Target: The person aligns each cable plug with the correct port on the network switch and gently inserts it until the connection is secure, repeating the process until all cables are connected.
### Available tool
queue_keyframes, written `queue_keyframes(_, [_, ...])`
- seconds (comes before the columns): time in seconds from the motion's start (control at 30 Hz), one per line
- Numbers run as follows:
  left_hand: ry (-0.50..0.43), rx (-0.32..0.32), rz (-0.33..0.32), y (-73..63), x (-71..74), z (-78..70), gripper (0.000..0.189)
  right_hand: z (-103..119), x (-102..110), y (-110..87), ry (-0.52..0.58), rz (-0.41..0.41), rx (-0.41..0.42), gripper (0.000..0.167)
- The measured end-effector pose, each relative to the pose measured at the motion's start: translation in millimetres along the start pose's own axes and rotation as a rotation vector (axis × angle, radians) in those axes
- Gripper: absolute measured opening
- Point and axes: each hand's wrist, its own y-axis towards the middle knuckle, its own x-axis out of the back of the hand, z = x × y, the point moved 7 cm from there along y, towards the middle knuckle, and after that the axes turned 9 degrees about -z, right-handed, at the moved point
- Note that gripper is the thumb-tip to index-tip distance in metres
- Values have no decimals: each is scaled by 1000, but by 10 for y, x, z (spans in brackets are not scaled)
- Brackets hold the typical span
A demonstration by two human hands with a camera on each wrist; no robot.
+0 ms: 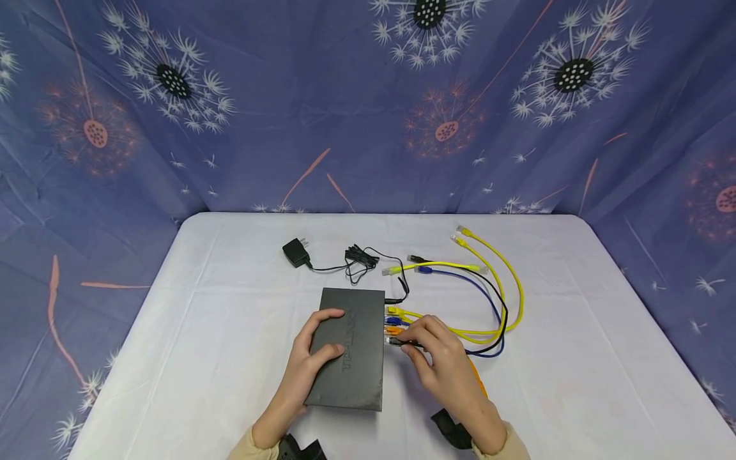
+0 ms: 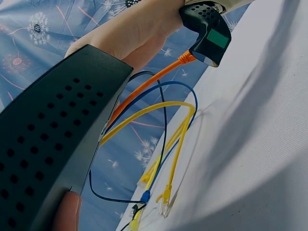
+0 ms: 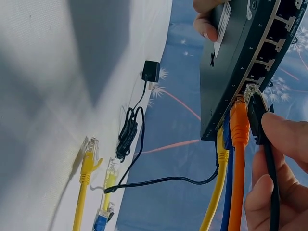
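Blue-violet fabric (image 1: 356, 128) printed with dandelions hangs behind a white-covered tabletop (image 1: 218, 358), and over it is a dark network switch (image 1: 365, 364), its port side turned right and raised clear of the cloth. At the switch's left edge the left hand (image 1: 307, 354) grips it, thumb and one finger spread across the top. Right of the switch, the right hand (image 1: 445, 361) pinches the plug of a black cable (image 3: 259, 118) between thumb and fingers; its clear tip is at the ports, and I cannot tell whether it has entered. Beside it along that face, an orange cable (image 3: 239, 130), then a blue cable (image 3: 227, 134) and a yellow cable (image 3: 222, 147) run from the ports. Beyond the switch, slightly left, lies a power adapter (image 1: 296, 253) with a bundled cord (image 1: 361, 257); loose cable ends (image 1: 424, 269) lie beyond it to the right.
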Motion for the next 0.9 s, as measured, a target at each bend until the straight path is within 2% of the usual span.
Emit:
queue_keyframes(0.27, [-4, 6, 10, 2, -4, 5, 50, -6, -30, -5, 33, 10, -2, 20])
queue_keyframes(0.47, [-10, 1, 31, -4, -25, 2, 50, -15, -35, -9, 6, 0, 0, 19])
queue_keyframes(0.73, [47, 6, 26, -18, -15, 17, 50, 21, -40, -5, -10, -68, 52, 28])
queue_keyframes(0.9, [47, 2, 43, -31, -23, 10, 50, 28, -70, -28, -25, -98, 76, 31])
